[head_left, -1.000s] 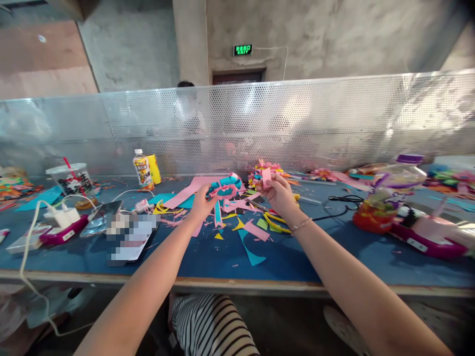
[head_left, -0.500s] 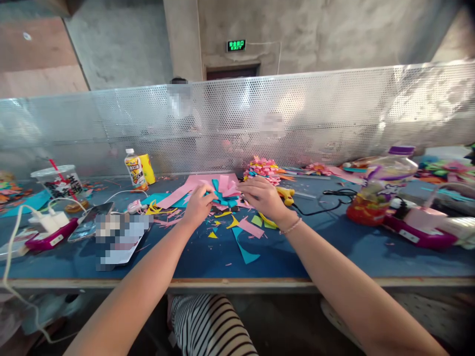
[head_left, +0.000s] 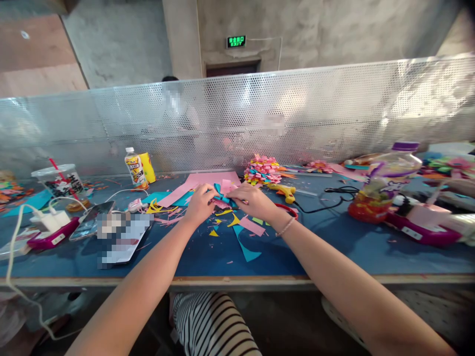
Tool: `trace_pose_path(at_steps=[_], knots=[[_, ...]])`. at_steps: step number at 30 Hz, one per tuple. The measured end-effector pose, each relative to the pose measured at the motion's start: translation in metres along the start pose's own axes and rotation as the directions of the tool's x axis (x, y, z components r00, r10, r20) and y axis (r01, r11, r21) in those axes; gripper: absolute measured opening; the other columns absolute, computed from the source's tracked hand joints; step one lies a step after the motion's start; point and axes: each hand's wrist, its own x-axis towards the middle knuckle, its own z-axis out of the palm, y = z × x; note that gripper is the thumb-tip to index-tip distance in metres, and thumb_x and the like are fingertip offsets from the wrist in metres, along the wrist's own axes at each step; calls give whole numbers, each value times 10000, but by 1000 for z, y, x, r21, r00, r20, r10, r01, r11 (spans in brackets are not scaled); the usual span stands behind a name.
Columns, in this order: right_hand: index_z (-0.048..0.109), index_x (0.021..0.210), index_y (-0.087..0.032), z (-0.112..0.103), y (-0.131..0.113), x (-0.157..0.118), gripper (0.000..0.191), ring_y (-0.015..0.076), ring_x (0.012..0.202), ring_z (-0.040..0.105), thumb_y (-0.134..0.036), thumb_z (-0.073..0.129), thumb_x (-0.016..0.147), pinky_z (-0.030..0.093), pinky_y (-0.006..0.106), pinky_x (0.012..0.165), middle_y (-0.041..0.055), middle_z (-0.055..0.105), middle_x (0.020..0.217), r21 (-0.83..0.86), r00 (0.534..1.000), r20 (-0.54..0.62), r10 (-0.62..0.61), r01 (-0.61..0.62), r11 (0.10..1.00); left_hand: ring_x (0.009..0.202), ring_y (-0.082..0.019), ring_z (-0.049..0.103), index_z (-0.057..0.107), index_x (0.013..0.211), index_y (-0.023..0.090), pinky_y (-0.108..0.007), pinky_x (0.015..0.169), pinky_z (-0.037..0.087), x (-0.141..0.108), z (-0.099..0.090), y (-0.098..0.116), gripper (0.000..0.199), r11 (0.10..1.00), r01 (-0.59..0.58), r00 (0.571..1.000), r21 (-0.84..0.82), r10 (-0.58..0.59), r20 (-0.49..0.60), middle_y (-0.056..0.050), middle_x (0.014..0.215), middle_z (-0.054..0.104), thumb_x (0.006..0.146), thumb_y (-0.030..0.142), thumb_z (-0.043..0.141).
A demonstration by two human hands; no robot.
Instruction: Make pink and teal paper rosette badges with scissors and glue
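Between my two hands is a blue and pink bow-like piece of folded strips, partly hidden by fingers. My left hand pinches its left side, fingers closed. From the right, my right hand has its fingertips closed on the blue part. Beneath and behind lie a pink sheet and blue sheet pieces. Yellow scraps, a pink rectangle and a curved blue offcut are scattered in front. A yellow glue gun rests just beyond my right hand.
A pile of pink, yellow and blue strip flowers stands at the back. Phones, a power strip and a lidded cup are on the left. A large bottle stands right, before a perforated metal screen.
My right hand has shifted slightly left and down, closer to my left hand. The bow-like piece has been turned, with less pink showing. A red ring-shaped edge now shows behind my right wrist.
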Motion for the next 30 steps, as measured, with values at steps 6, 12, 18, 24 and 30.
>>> trace_pose_path(at_steps=[6,12,18,24,30], knots=[[625,1050,-189,-3,-1,-2,444,189,832,576,-54,434,673,443,313,731,60,646,927,156,976,47,211,-216,964,857,-172,530,567,828,191,-299,772,433,2,2,4,228,982,155,988,-103,-152,42,-26,849,547,643,56,568],[564,1107,-188,-4,5,-1,364,141,732,550,-193,459,758,439,253,642,34,610,878,438,895,77,439,-426,792,856,-180,552,555,896,197,-315,775,423,6,-1,12,242,920,348,938,-182,-343,59,-36,899,598,673,211,646],[579,1074,-180,-7,1,1,319,141,742,533,-259,462,787,431,257,654,36,603,891,528,848,110,518,-491,693,791,-175,556,569,894,205,-298,718,416,6,-1,13,275,872,433,901,-228,-422,98,-25,849,618,653,288,672],[597,1038,-190,-10,0,0,296,171,904,547,-269,441,798,421,289,797,34,610,990,583,859,108,500,-462,668,755,-169,546,587,866,203,-290,694,406,7,-2,15,273,852,457,889,-255,-448,96,-25,840,623,630,300,683],[598,1052,-193,-10,2,-1,328,189,950,526,-248,418,784,412,319,825,38,588,1020,572,917,155,368,-387,723,675,-140,511,566,798,195,-248,622,368,7,-2,14,228,856,464,885,-228,-458,85,6,744,587,635,313,673]])
